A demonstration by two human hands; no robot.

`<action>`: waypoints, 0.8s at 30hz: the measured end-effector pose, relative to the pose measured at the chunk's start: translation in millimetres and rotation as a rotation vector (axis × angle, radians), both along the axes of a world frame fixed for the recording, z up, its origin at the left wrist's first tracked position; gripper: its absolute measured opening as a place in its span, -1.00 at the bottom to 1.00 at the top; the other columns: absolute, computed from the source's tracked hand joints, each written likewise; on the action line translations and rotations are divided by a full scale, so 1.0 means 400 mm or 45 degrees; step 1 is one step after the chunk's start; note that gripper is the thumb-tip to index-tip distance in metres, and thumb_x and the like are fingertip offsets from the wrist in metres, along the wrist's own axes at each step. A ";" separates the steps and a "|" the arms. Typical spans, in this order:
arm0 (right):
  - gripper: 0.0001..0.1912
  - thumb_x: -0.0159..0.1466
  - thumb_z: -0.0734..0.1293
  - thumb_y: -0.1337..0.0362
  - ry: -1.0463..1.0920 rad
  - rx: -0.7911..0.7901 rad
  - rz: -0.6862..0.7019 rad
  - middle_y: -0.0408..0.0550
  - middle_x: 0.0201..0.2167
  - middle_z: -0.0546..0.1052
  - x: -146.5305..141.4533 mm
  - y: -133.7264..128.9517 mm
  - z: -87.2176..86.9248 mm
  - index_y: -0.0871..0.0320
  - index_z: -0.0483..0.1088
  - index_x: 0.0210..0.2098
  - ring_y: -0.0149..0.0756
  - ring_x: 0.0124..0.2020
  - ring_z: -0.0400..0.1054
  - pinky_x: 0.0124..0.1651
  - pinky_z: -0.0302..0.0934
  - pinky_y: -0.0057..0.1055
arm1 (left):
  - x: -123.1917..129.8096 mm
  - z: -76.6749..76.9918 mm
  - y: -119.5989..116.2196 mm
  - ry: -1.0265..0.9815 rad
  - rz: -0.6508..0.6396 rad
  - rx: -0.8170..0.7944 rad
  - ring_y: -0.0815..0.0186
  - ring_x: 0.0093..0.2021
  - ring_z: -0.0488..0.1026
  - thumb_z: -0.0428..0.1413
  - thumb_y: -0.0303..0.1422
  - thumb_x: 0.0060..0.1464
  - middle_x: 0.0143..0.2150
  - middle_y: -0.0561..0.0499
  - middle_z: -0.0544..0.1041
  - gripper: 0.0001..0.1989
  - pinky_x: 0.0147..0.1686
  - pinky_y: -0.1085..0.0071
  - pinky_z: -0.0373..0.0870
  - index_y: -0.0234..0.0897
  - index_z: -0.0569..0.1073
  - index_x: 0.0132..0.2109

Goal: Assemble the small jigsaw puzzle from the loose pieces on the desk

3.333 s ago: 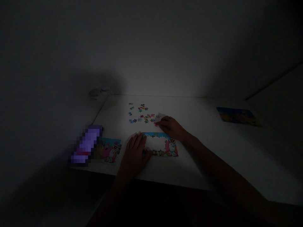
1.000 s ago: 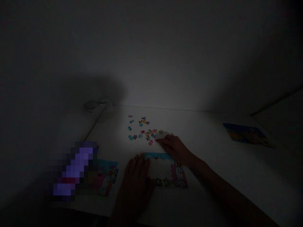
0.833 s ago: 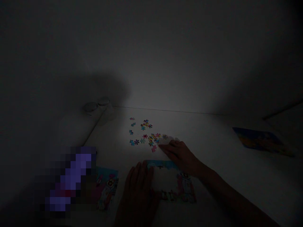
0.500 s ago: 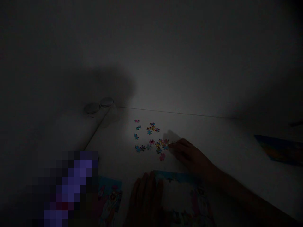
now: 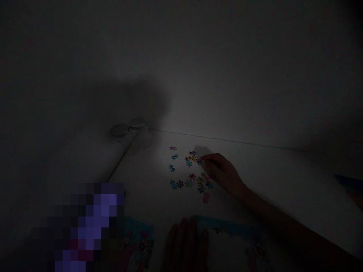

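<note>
Right hand, fingertips at the loose jigsaw pieces mid-frame: we can't tell if they're gripping in this dark. Left hand lies flat, fingers spread, beside the puzzle board, bottom centre. Our risk: a dragging fingertip scatters pieces.

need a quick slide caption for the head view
Right hand at loose jigsaw pieces, left hand at the edge of a part-built jigsaw puzzle.
</note>
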State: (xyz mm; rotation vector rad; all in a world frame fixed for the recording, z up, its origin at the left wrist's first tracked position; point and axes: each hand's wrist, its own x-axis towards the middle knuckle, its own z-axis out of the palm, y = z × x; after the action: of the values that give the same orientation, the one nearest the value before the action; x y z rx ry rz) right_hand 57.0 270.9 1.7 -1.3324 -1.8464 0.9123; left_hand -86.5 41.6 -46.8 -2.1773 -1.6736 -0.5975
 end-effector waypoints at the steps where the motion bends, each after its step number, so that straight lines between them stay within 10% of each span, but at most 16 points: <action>1: -0.71 0.24 0.23 0.11 0.025 -0.013 -0.028 -0.02 -0.25 0.48 -0.002 -0.011 0.002 0.08 0.51 -0.20 -0.22 -0.25 0.37 -0.18 0.29 -0.24 | 0.001 0.000 0.000 -0.002 0.004 0.004 0.10 0.31 0.25 0.10 -0.17 0.26 0.23 -0.07 0.42 -0.60 0.33 0.09 0.15 -0.16 0.40 0.19; 8: -0.67 0.25 0.25 0.04 0.192 -0.179 -0.125 -0.01 -0.17 0.50 0.001 -0.046 0.004 0.09 0.46 -0.12 -0.22 -0.24 0.37 -0.23 0.30 -0.29 | 0.005 0.013 -0.001 -0.023 0.010 -0.019 0.11 0.30 0.26 0.11 -0.22 0.25 0.22 -0.06 0.44 -0.63 0.34 0.09 0.14 -0.15 0.42 0.16; 17: -0.79 0.31 0.25 0.16 -0.167 0.170 0.430 0.03 -0.23 0.50 0.064 -0.020 0.032 0.08 0.47 -0.19 -0.19 -0.19 0.41 -0.11 0.34 -0.25 | -0.004 0.018 -0.008 -0.011 -0.028 -0.123 0.09 0.32 0.23 0.01 -0.18 0.28 0.24 -0.09 0.41 -0.55 0.31 0.09 0.15 -0.16 0.33 0.27; 24: -0.82 0.23 0.23 0.29 -0.278 0.139 0.485 -0.04 -0.31 0.53 0.119 0.029 0.028 0.10 0.48 -0.28 -0.24 -0.28 0.44 -0.20 0.33 -0.29 | -0.017 0.029 -0.002 -0.014 -0.079 -0.133 0.07 0.30 0.24 -0.07 -0.14 0.31 0.27 -0.11 0.37 -0.49 0.27 0.11 0.14 -0.19 0.25 0.32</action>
State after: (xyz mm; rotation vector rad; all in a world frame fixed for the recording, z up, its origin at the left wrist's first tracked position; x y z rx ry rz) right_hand 104.6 282.4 12.7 -1.0656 -2.3376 0.8636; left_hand -93.1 40.9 -35.2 -2.3105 -1.6831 -0.5515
